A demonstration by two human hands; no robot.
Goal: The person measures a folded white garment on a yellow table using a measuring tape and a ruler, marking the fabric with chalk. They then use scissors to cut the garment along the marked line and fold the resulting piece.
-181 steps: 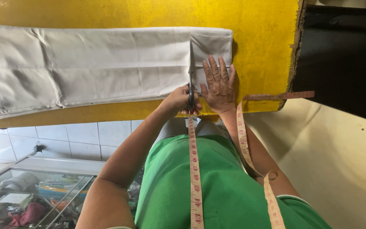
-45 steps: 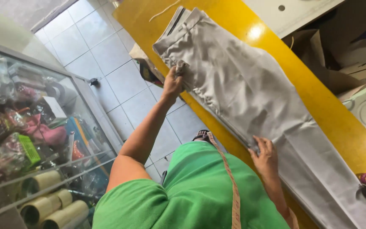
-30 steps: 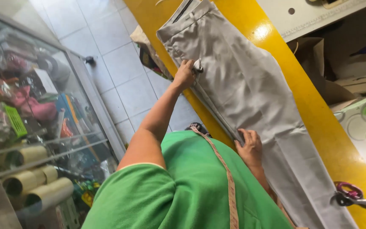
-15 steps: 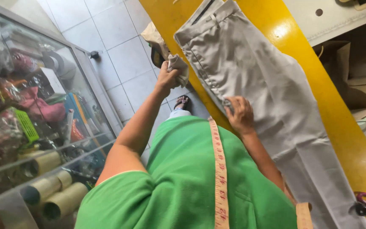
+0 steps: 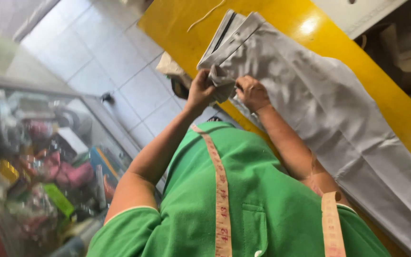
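Note:
Grey trousers (image 5: 329, 109) lie stretched along a yellow table (image 5: 386, 90). My left hand (image 5: 200, 89) grips a bunched fold of the grey cloth near the waistband end, at the table's near edge. My right hand (image 5: 251, 93) pinches the same fold just to the right, knuckles up. An orange measuring tape (image 5: 220, 190) hangs round my neck over a green shirt.
A glass display case (image 5: 39, 166) with coloured goods stands at the left. White floor tiles (image 5: 115, 62) lie between it and the table. A beige bundle (image 5: 174, 69) sits under the table edge. A thin cord (image 5: 205, 15) lies on the yellow top.
Both hands have come together at the waistband end of the trousers and now bunch the cloth. Earlier the right hand lay flat farther down the leg. The scissors have left the view.

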